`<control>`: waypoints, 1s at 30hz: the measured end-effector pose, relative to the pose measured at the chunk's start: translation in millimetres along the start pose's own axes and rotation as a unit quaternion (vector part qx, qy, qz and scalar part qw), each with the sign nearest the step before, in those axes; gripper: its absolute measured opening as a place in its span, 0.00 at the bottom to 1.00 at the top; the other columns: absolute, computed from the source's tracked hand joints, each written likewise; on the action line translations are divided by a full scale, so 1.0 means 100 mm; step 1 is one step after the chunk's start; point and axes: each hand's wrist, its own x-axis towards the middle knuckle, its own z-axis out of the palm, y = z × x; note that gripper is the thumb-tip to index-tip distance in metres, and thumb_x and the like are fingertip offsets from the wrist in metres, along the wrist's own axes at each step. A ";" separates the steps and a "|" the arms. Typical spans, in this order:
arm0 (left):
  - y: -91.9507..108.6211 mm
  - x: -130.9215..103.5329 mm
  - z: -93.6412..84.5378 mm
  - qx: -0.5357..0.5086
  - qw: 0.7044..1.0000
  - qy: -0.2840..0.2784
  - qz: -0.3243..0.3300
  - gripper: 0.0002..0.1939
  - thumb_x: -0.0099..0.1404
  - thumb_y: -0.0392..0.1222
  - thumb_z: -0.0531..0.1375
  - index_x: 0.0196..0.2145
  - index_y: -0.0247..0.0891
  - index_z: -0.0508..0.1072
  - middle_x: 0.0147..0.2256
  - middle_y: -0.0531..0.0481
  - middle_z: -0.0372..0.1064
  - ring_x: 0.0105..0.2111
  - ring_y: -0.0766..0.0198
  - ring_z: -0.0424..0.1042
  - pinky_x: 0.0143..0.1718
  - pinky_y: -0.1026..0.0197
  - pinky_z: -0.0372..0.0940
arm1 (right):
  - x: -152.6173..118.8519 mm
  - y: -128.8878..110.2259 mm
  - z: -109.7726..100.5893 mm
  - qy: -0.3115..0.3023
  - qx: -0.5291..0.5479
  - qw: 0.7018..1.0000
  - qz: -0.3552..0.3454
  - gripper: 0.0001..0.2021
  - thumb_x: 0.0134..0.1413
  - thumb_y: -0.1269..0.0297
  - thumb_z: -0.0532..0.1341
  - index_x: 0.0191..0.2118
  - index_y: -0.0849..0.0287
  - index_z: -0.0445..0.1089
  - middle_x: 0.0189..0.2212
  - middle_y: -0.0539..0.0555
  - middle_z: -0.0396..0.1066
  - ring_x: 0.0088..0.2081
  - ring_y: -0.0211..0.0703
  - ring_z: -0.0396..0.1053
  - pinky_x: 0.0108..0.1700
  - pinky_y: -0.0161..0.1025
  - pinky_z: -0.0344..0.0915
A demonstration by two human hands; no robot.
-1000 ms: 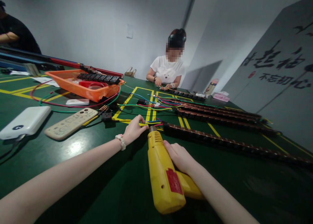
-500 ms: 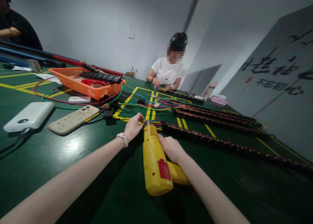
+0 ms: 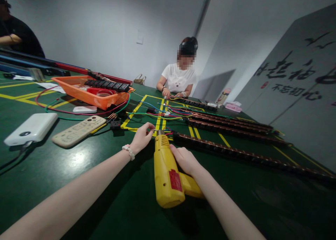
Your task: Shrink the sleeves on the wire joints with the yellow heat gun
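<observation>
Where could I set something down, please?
Bare tabletop shows between the beige phone and the left forearm, and between the right forearm and the nearest dark strip. It is crowded around the orange basket and the wires beyond the left hand.

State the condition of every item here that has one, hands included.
Left hand: closed, fingertips pinching wires.
Right hand: closed around the heat gun.
Heat gun: held, nozzle at the wires; on or off, cannot tell.
White power bank: lying flat, cable plugged in.
Phone: face down, cameras up.
Orange basket: uncovered, loaded.
Nearest black strip: lying flat, wired at its left end.
</observation>
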 end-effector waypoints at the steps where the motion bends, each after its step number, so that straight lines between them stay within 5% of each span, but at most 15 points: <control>1: -0.01 0.00 0.00 0.007 1.000 -0.005 0.001 0.07 0.62 0.38 0.49 0.35 0.36 0.66 0.34 0.49 0.67 0.29 0.67 0.66 0.31 0.64 0.61 | 0.00 0.01 0.00 0.000 0.002 1.000 0.006 0.36 0.59 0.44 0.32 0.27 0.62 0.69 0.26 0.58 0.69 0.28 0.42 0.65 0.28 0.36 0.53; 10: -0.10 -0.02 0.05 0.065 0.996 -0.042 0.048 0.12 0.64 0.34 0.46 0.39 0.37 0.68 0.39 0.47 0.63 0.38 0.64 0.66 0.41 0.62 0.61 | -0.07 0.22 -0.09 0.026 0.050 0.998 0.042 0.34 0.58 0.42 0.35 0.25 0.61 0.68 0.25 0.56 0.68 0.27 0.42 0.64 0.28 0.36 0.53; 20: -0.13 0.01 0.09 0.096 0.994 -0.051 -0.007 0.10 0.65 0.36 0.45 0.36 0.37 0.65 0.40 0.46 0.63 0.38 0.62 0.67 0.39 0.60 0.61 | -0.14 0.22 -0.11 0.013 0.084 0.995 0.057 0.32 0.58 0.44 0.36 0.24 0.61 0.67 0.24 0.56 0.69 0.26 0.42 0.65 0.29 0.36 0.55; 30: -0.05 0.03 0.01 0.159 0.986 -0.059 -0.010 0.09 0.64 0.45 0.50 0.31 0.38 0.64 0.34 0.49 0.64 0.32 0.64 0.66 0.31 0.63 0.58 | -0.36 0.13 -0.28 0.114 -0.057 0.992 -0.003 0.20 0.59 0.49 0.43 0.43 0.56 0.64 0.40 0.55 0.68 0.41 0.46 0.65 0.41 0.40 0.58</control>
